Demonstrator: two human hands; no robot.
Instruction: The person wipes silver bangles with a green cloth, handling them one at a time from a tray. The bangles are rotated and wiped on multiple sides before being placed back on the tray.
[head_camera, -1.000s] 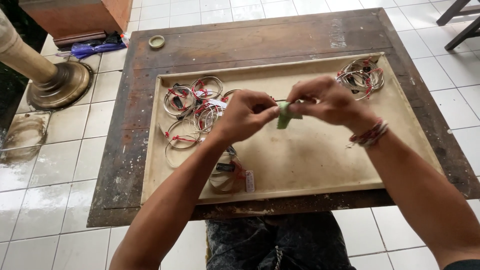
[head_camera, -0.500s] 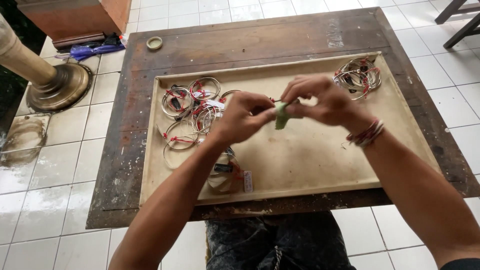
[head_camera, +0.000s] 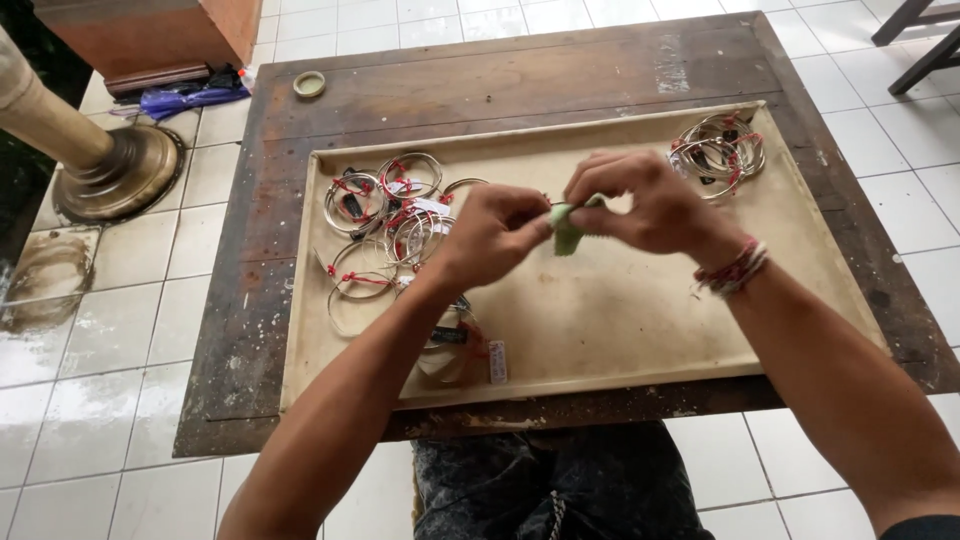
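My left hand and my right hand meet above a beige tray on a worn wooden table. Both pinch a small pale green cloth between the fingertips; a thin metal ring seems to sit inside it, mostly hidden. A pile of several silver bangles tied with red thread lies on the tray's left side. Another bundle of bangles rests at the tray's far right corner. Under my left forearm lie more bangles with a small tag.
A small round lid sits at the table's far left corner. A brass stand base and a blue-purple bag are on the white tiled floor to the left. Chair legs show at top right.
Both hands have shifted slightly while working the green cloth between the fingers; the cloth now hangs a little lower between them.
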